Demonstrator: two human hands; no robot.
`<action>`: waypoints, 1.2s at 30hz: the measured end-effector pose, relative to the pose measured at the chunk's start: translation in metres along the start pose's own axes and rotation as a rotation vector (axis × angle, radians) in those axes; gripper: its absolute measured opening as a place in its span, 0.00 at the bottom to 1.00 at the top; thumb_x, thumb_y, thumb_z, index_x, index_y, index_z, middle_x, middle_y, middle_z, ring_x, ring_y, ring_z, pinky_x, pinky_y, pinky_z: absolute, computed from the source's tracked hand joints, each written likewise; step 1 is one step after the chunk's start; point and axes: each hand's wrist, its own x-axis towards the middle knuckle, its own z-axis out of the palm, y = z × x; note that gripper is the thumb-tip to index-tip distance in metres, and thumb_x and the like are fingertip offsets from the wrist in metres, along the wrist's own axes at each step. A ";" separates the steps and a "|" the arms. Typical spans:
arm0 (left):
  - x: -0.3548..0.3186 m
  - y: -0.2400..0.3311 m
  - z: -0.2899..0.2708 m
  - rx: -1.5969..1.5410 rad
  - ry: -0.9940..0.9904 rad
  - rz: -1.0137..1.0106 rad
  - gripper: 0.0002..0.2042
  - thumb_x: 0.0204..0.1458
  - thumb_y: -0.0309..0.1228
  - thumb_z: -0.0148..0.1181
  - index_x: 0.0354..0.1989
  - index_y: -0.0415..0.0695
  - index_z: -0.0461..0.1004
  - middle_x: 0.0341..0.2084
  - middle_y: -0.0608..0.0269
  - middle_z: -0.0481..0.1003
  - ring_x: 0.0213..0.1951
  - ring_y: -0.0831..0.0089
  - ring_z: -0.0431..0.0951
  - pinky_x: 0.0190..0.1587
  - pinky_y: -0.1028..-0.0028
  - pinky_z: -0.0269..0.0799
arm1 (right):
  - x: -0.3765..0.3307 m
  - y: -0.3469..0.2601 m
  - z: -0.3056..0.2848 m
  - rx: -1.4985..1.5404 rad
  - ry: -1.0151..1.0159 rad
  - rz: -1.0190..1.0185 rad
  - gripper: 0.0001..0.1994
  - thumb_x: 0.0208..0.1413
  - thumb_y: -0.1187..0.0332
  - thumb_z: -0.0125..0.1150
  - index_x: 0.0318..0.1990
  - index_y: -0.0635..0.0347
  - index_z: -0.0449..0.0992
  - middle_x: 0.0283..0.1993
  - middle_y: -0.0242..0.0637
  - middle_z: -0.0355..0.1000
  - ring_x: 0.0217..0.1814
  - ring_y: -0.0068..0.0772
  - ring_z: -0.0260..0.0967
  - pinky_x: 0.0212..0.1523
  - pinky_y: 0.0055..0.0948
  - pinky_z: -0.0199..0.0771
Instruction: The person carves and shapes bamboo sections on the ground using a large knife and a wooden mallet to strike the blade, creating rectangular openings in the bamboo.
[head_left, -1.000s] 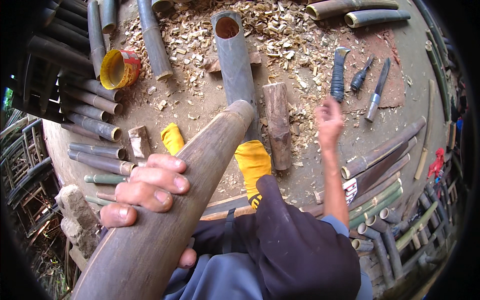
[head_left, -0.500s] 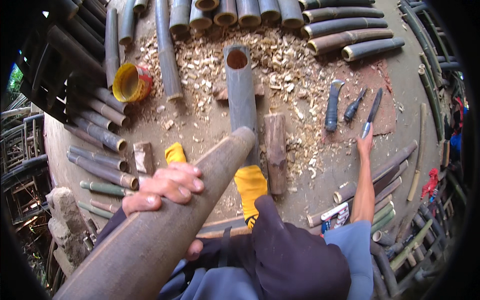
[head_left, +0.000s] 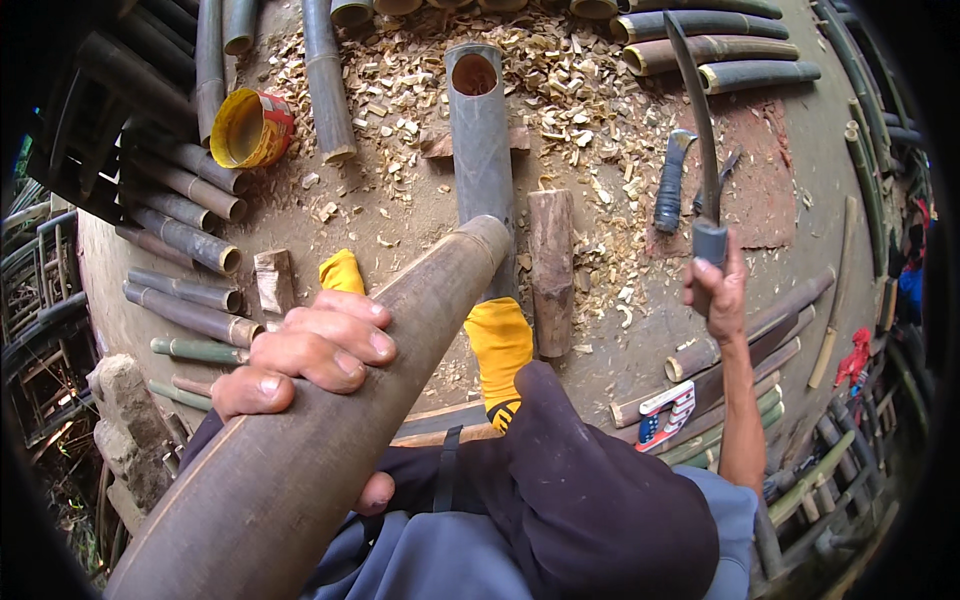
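My left hand (head_left: 305,350) wraps over a thick brown bamboo culm (head_left: 330,420) that slants from the lower left up toward the middle, resting across my lap. My right hand (head_left: 717,290) is raised at the right and grips the grey handle of a long curved blade (head_left: 697,120), whose tip points up and away. Both feet in yellow socks (head_left: 497,345) rest on the dirt floor beside a short wooden block (head_left: 551,270). A grey-green bamboo tube (head_left: 480,150) lies on the ground beyond the culm's end, its open mouth facing away.
Wood shavings (head_left: 570,90) cover the ground ahead. A dark-handled tool (head_left: 670,180) lies on a reddish mat at the right. Cut bamboo lengths (head_left: 180,240) are stacked left, top and right. A yellow tin (head_left: 250,128) lies at the upper left. A small wooden block (head_left: 272,282) sits near my left foot.
My right hand reached to the tools on the mat, took the curved blade and lifted it upright. The left hand has kept its hold on the culm.
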 end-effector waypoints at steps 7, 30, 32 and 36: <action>0.001 -0.009 0.008 0.036 0.016 0.052 0.38 0.38 0.47 0.68 0.56 0.46 0.56 0.38 0.61 0.65 0.40 0.65 0.69 0.45 0.59 0.63 | 0.042 -0.021 0.045 -0.790 -0.319 -0.381 0.18 0.41 0.67 0.60 0.38 0.63 0.62 0.25 0.43 0.68 0.25 0.42 0.70 0.29 0.39 0.70; 0.002 -0.004 0.001 -0.003 -0.048 -0.003 0.41 0.34 0.37 0.74 0.57 0.48 0.53 0.39 0.57 0.67 0.41 0.57 0.72 0.46 0.52 0.65 | 0.031 -0.011 -0.009 -1.507 -0.688 -0.306 0.17 0.44 0.53 0.56 0.28 0.57 0.62 0.14 0.42 0.64 0.17 0.48 0.65 0.22 0.45 0.67; 0.000 -0.011 0.005 -0.031 -0.036 0.022 0.42 0.34 0.38 0.74 0.58 0.48 0.53 0.40 0.57 0.67 0.42 0.57 0.71 0.46 0.52 0.65 | 0.028 0.008 0.007 -1.419 -0.649 -0.432 0.18 0.44 0.53 0.56 0.29 0.58 0.62 0.14 0.42 0.64 0.17 0.48 0.65 0.23 0.45 0.68; 0.002 -0.011 0.006 -0.005 -0.053 0.014 0.42 0.34 0.43 0.72 0.58 0.48 0.54 0.39 0.59 0.67 0.42 0.60 0.71 0.46 0.54 0.65 | 0.038 0.030 -0.026 -1.455 -0.599 -0.343 0.19 0.47 0.51 0.53 0.28 0.58 0.61 0.14 0.39 0.65 0.18 0.46 0.66 0.22 0.45 0.68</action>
